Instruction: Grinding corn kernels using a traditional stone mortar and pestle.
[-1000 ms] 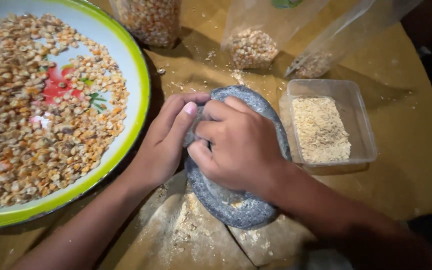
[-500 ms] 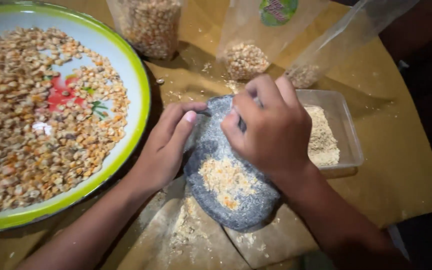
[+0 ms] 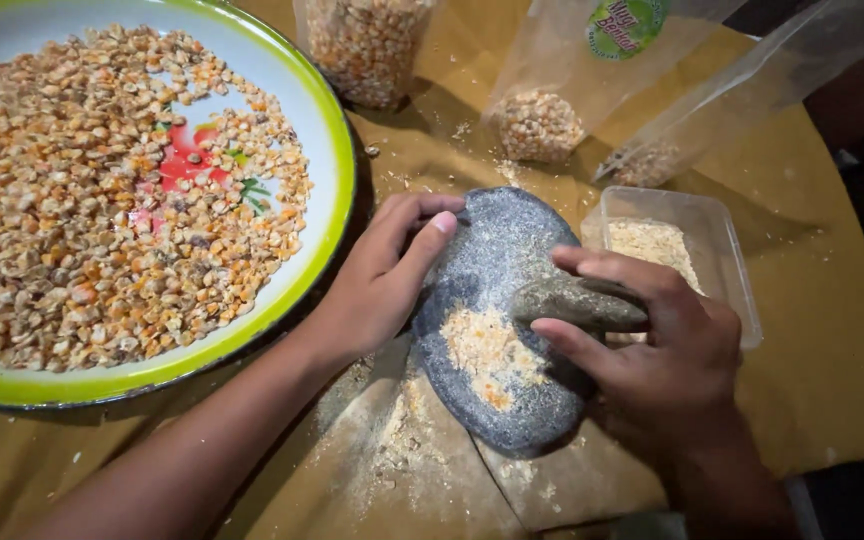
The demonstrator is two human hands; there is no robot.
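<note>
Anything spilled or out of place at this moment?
Yes: pale ground meal lies scattered on the brown paper below the grinding stone, off the stone. A few crumbs also dot the paper near the bags. Nothing looks broken or tipped.
</note>
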